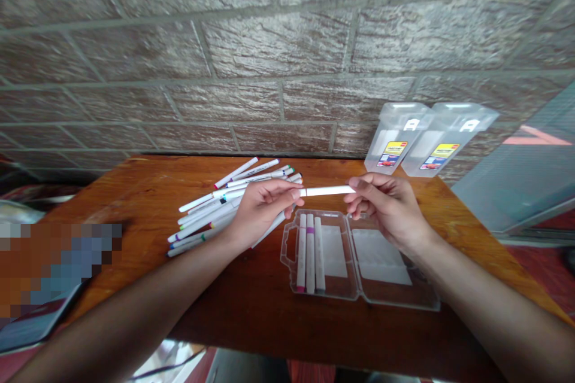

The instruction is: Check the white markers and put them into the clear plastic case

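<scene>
Wooden table (242, 305), one, orange-brown, glossy, grain visible. On its top: loose markers (197, 228), one heap, left of centre, white barrels, ends and bands in various colours, several overlapping. Hinged case (358, 294), one, clear plastic, lying open to the right of the heap, handle toward the heap. Translucent cases (390, 137), two, labelled in yellow and blue, upright side by side at the far right.

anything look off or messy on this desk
Nothing looks spilled or broken. The only untidy spot is the loose pile of markers on the left, lying at mixed angles and partly across each other, while three markers lie side by side in the open case. The pixelated patch at the left edge can't be judged.
</scene>
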`<control>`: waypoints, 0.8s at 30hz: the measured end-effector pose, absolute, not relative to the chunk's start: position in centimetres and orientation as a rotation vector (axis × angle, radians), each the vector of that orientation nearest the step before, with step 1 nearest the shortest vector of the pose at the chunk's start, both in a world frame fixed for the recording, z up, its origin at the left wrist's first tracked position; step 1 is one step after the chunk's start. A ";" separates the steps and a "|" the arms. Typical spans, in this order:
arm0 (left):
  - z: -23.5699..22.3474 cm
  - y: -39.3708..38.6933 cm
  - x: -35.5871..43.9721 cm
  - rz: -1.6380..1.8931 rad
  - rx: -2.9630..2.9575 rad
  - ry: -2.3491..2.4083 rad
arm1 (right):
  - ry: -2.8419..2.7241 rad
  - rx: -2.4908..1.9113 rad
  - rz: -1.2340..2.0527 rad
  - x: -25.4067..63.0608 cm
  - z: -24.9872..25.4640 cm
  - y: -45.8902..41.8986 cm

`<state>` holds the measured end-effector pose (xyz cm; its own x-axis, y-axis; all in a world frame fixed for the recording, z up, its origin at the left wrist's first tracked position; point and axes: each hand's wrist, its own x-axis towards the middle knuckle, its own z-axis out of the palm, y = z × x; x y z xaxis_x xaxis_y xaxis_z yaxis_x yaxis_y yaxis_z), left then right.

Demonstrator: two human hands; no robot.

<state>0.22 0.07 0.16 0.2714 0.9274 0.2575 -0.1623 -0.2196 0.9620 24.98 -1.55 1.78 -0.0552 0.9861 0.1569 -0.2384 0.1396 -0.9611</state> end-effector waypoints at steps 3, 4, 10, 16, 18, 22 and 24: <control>0.2 0.1 0.2 1.218 1.415 0.796 | -1.166 -0.889 1.257 24.9 1.8 -1.7; 0.2 0.1 0.2 1.217 1.420 0.807 | -1.172 -0.889 1.259 24.9 1.8 -1.7; 0.7 -0.1 0.3 1.218 1.450 0.853 | -1.211 -0.872 1.266 25.0 1.5 -1.6; 1.2 -0.3 0.5 1.212 1.443 0.875 | -1.222 -0.837 1.284 25.0 1.3 -1.5; 1.2 -0.3 0.5 1.214 1.437 0.886 | -1.225 -0.835 1.289 24.9 1.3 -1.5; 1.2 -0.3 0.5 1.216 1.445 0.891 | -1.233 -0.841 1.286 24.9 1.5 -1.5; 1.2 -0.4 0.5 1.214 1.452 0.891 | -1.236 -0.839 1.285 24.8 1.5 -1.6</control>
